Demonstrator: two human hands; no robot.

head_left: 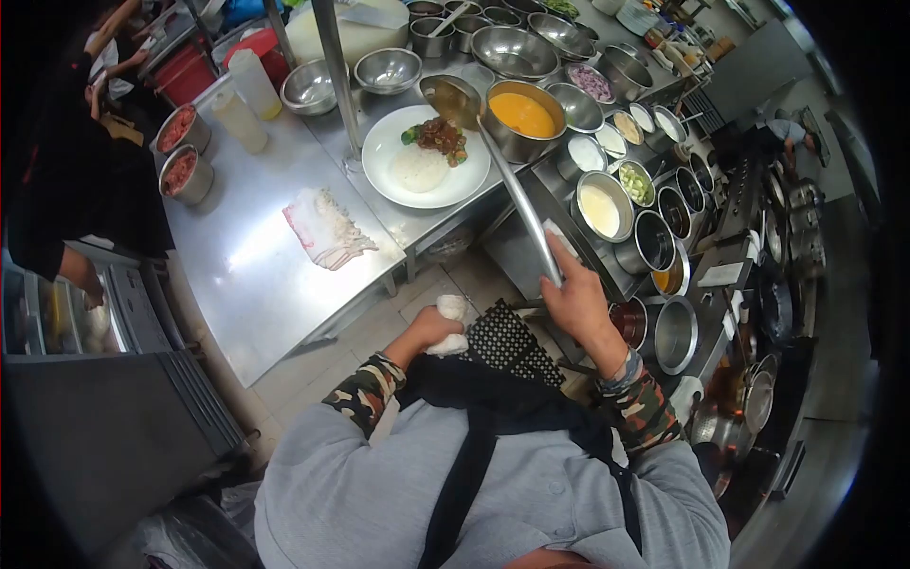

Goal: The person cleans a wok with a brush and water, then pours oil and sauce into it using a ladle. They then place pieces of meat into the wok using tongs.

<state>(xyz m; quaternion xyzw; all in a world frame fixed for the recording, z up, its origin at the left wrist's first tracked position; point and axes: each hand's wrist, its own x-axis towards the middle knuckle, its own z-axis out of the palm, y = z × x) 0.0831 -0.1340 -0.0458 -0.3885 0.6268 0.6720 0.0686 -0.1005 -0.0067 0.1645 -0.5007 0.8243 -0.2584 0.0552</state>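
Note:
My right hand (576,292) is closed round the long metal handle of a ladle (519,194). The ladle's bowl (451,100) is over the far edge of a white plate (389,192), beside the food. On that plate a mound of white rice (420,172) lies next to a brown saucy dish with green pieces (440,142). In front of my apron, my left hand (434,327) grips a bunched white cloth (451,309). A metal pot of orange liquid (522,115) stands just right of the ladle's bowl.
Sliced raw meat (325,228) lies on the steel table (251,303) at left. Squeeze bottles (239,119) and metal bowls (388,70) stand at the back. A metal post (336,76) rises beside the plate. Several ingredient pots (604,206) line the right. Other people (71,190) are at the edges.

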